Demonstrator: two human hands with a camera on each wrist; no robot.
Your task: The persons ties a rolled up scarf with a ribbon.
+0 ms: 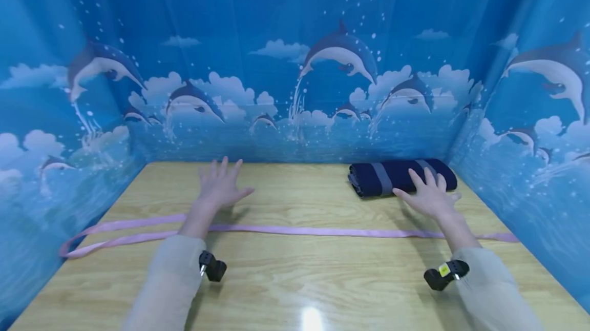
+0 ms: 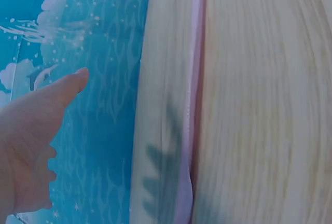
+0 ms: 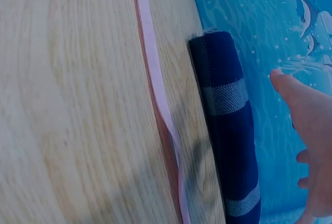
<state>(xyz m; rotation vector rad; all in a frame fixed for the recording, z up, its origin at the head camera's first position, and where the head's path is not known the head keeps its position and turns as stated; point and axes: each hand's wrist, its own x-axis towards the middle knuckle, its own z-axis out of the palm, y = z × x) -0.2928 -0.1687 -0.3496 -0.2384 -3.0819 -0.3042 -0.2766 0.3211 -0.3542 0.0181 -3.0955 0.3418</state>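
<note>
A long pink ribbon (image 1: 295,230) lies across the table, doubled back in a loop at its left end. My left hand (image 1: 220,187), fingers spread and holding nothing, hovers above the table beyond the ribbon; its shadow falls beside the ribbon in the left wrist view. At the back right lies a rolled dark navy cloth with grey stripes (image 1: 382,180). In front of it, partly covering it in the head view, is my right hand (image 1: 430,198), spread and empty. The right wrist view shows a gap between that hand's thumb (image 3: 290,86) and the rolled cloth (image 3: 228,146).
The wood-grain table (image 1: 295,274) is enclosed at the back and both sides by blue curtains (image 1: 258,13) printed with dolphins. Small black devices are strapped to the left wrist (image 1: 212,266) and right wrist (image 1: 444,273).
</note>
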